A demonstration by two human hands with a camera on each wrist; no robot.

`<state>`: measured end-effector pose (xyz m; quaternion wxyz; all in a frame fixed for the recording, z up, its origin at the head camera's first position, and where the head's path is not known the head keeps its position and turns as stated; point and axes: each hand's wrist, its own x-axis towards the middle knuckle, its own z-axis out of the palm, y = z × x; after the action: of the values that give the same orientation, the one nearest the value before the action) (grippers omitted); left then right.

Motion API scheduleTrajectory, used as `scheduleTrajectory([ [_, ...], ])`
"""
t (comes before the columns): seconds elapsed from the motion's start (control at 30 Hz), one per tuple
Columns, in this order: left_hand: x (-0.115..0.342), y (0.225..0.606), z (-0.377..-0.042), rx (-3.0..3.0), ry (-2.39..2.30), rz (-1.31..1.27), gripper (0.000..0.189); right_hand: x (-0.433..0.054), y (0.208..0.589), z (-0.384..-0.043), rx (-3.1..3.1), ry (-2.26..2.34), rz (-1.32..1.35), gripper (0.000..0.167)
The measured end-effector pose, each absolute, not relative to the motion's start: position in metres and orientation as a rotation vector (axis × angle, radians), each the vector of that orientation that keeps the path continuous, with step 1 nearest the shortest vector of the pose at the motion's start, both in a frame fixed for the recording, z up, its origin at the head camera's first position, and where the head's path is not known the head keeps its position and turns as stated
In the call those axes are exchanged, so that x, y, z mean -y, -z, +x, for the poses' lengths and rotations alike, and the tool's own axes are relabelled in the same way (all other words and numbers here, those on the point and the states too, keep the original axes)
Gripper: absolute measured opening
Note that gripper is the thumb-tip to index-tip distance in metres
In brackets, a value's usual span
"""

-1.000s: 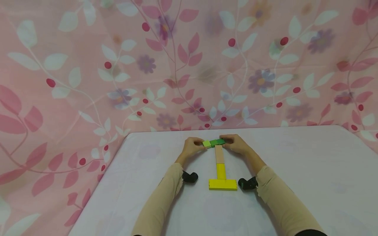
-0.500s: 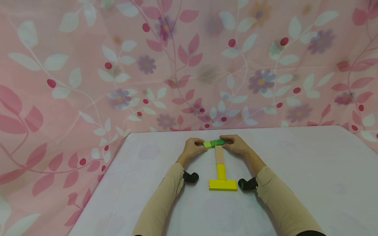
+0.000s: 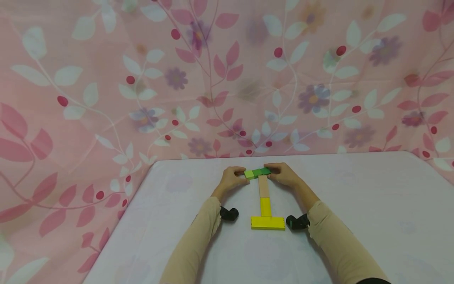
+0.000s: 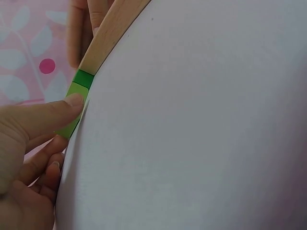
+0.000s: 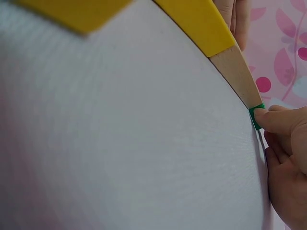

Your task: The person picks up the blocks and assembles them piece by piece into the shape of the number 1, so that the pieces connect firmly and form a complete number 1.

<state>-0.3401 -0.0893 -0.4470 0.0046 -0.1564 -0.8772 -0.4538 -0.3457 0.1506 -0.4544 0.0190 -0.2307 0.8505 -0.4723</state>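
A short row of green blocks lies at the far side of the table, one light green block (image 3: 249, 174) at its left end and dark green blocks (image 3: 261, 172) to the right. My left hand (image 3: 232, 178) pinches the light green block, its thumb on the near face in the left wrist view. At the other end my right hand (image 3: 285, 174) pinches the end dark green block (image 5: 253, 116), partly covering it. Below the row, a plain wooden block (image 3: 263, 186) runs toward me, then a yellow block (image 3: 265, 207), then a wide yellow block (image 3: 268, 223) set crosswise.
The blocks lie on a table (image 3: 372, 221) with a white cloth. Behind it hangs a pink floral curtain (image 3: 227, 79). Black wrist cameras (image 3: 229, 214) stick out inward from both forearms, the right one close beside the wide yellow block.
My left hand has shifted very slightly right with the light green block against the dark green ones. The right hand and the other blocks have hardly moved.
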Motion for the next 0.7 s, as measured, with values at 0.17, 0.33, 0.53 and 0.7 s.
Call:
scheduleTrajectory([
  [0.17, 0.090, 0.448, -0.338, 2.760, 1.436, -0.494, 0.049, -0.150, 0.449, -0.341, -2.647, 1.447, -0.739, 0.042],
  [0.33, 0.091, 0.447, -0.334, 2.763, 1.450, -0.505, 0.050, -0.150, 0.456, -0.344, -2.668, 1.417, -0.731, 0.045],
  [0.53, 0.096, 0.444, -0.330, 2.737, 1.478, -0.551, 0.054, -0.148, 0.456, -0.342, -2.688, 1.406, -0.767, 0.053],
  [0.7, 0.101, 0.446, -0.329, 2.732, 1.483, -0.576, 0.055, -0.152, 0.456, -0.340, -2.673, 1.422, -0.781, 0.059],
])
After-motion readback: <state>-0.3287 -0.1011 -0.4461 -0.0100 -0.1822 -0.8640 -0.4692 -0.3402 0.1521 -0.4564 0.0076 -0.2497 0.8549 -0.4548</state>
